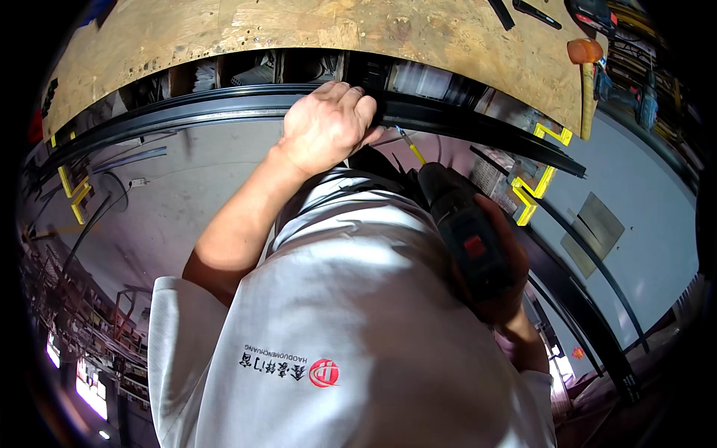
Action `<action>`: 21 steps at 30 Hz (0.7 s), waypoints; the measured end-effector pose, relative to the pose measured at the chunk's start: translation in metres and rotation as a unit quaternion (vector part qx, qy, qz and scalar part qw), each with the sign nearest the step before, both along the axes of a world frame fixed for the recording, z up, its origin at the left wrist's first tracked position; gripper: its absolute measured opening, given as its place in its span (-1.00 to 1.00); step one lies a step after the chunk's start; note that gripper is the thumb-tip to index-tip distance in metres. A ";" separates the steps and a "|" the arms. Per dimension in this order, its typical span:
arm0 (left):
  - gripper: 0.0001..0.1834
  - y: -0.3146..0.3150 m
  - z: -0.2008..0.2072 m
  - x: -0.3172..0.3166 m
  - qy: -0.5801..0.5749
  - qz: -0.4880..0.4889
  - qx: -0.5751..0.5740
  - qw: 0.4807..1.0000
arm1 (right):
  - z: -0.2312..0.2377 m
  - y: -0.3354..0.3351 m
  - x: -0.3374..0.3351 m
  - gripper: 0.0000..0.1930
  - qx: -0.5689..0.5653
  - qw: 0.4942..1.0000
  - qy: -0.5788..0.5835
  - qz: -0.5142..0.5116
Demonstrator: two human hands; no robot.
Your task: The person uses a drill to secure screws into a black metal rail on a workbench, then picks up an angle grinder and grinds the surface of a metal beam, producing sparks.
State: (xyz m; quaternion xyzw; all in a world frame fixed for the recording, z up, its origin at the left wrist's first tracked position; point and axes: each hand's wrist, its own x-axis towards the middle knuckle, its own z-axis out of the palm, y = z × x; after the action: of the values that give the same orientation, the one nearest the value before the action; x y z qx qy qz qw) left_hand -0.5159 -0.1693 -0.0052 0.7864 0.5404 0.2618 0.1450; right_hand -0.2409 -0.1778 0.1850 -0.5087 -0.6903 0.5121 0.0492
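Observation:
A long dark metal profile runs across in front of me, along the near edge of the workbench. My left hand is closed over the middle of the profile, knuckles up. My right hand is wrapped round a black cordless drill, low at my right side. The body of the drill hides much of that hand. From its chuck a yellow driver bit points up and left, its tip close to the underside of the profile, just right of my left hand. Whether the tip touches the profile, I cannot tell.
Yellow brackets stand near both ends of the profile. On the wooden workbench lie a mallet with an orange head and black tools at the right. More dark profiles lean at lower right.

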 end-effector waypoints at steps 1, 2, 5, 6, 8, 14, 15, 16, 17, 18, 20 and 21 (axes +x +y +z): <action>-0.57 0.000 0.000 0.000 0.002 0.001 -0.005 1.000 | 0.001 0.001 -0.001 -0.11 -0.002 1.000 -0.003 0.000; -0.56 0.000 0.001 0.000 0.004 0.002 -0.001 1.000 | 0.003 0.003 -0.004 -0.12 -0.012 1.000 -0.003 -0.001; -0.55 0.001 -0.001 0.001 0.005 0.003 0.009 1.000 | 0.008 0.010 -0.011 -0.14 -0.037 0.999 -0.006 -0.004; -0.55 0.001 -0.002 0.001 0.004 0.004 0.010 1.000 | 0.007 0.012 -0.012 -0.15 -0.043 0.999 -0.007 -0.002; -0.54 0.000 -0.004 0.003 0.003 0.008 0.015 1.000 | 0.009 0.018 -0.017 -0.17 -0.074 0.997 -0.021 -0.003; -0.53 0.001 -0.010 0.005 0.010 -0.002 0.006 1.000 | 0.016 0.043 -0.037 -0.26 -0.080 0.992 -0.080 0.063; -0.53 0.000 -0.011 0.006 0.007 0.007 0.018 1.000 | 0.019 0.050 -0.040 -0.29 -0.092 0.988 -0.095 0.086; -0.55 0.000 -0.011 0.007 -0.009 0.008 0.019 1.000 | 0.022 0.057 -0.039 -0.31 -0.103 0.983 -0.109 0.108; -0.55 0.001 -0.012 0.008 -0.010 0.008 0.014 1.000 | 0.024 0.063 -0.039 -0.34 -0.115 0.977 -0.122 0.130; -0.56 0.003 -0.011 0.007 -0.012 0.009 0.010 1.000 | 0.026 0.069 -0.040 -0.34 -0.123 0.973 -0.129 0.146; -0.57 0.005 -0.010 0.008 -0.015 0.016 0.009 1.000 | 0.028 0.079 -0.043 -0.34 -0.136 0.964 -0.143 0.178; -0.58 0.004 -0.011 0.008 -0.019 0.019 0.006 1.000 | 0.027 0.081 -0.044 -0.33 -0.142 0.958 -0.149 0.198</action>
State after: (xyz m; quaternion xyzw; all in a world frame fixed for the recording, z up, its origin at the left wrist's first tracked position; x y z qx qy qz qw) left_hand -0.5082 -0.1656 -0.0166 0.7718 0.5506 0.2826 0.1462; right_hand -0.2847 -0.0963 0.2118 -0.4343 -0.6967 0.5227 -0.2297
